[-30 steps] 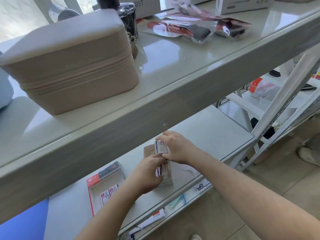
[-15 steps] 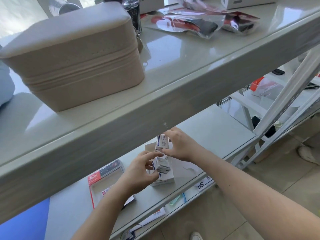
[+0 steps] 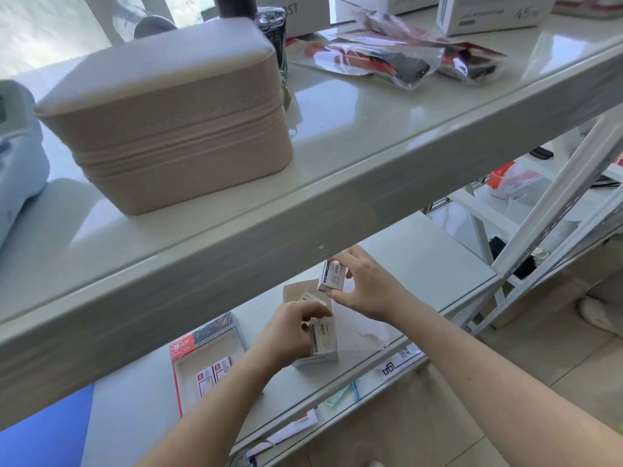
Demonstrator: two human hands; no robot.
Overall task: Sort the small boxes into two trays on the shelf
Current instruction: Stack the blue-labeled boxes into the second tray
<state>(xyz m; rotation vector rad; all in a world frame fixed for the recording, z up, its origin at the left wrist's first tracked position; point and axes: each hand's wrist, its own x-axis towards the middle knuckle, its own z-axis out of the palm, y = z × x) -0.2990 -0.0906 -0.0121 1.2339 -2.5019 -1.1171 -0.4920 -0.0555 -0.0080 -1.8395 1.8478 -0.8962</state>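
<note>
My right hand [image 3: 365,291] grips a small white box [image 3: 332,276] between thumb and fingers, held upright in the air just under the front edge of the upper shelf [image 3: 337,203]. My left hand [image 3: 291,333] is closed around a second small box [image 3: 322,337], which sits in or at the white tray [image 3: 317,358]; the fingers cover its upper part, so I cannot tell whether it rests on the tray floor. More box tops show at the back of this tray, just below the lifted box.

The white tray stands on the lower shelf [image 3: 421,261], near its front edge. To its left, apart from it, lies the red-rimmed tray [image 3: 180,352], which holds two small boxes [image 3: 213,374] lying flat side by side.

On the upper shelf stands a beige zip case [image 3: 168,119]. Clear bags [image 3: 397,59] with red and black contents lie to its right, well apart from it. White cartons [image 3: 488,11] stand along the back.

Paper labels [image 3: 399,360] are fixed on the front rail of the lower shelf. A blue surface [image 3: 43,433] shows at bottom left.
</note>
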